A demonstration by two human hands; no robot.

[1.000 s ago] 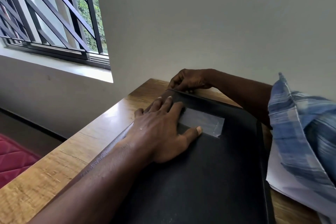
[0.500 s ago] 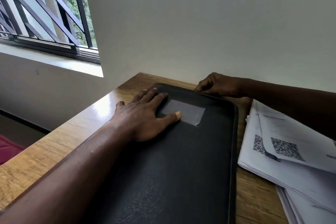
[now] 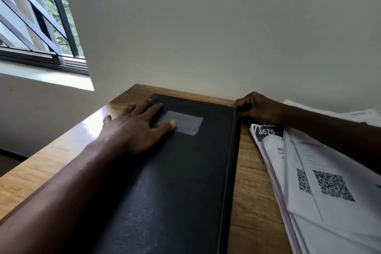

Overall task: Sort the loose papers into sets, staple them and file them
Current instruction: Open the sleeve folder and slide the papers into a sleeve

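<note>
Task is judged barely begun: flat black leather-look zip folder (image 3: 175, 192), closed on wooden desk (image 3: 253, 202), is pressed by flat-fingered left hand (image 3: 136, 128) and pinched at far-right corner (appar. zip) by curled right hand (image 3: 257, 109), w/ loose white QR-printed papers (image 3: 329, 192) fanned just right of it, unsorted, unfiled.

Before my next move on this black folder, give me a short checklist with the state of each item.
1. Left hand flat on the black folder, steadying it: ok.
2. Right hand has a grip on the folder's far right corner: ok.
3. Zip pull inside that grip: cannot tell.
4. Papers lie clear of the folder, bare desk between: ok.
5. Papers squared into sets: not ok, they lie fanned.
</note>
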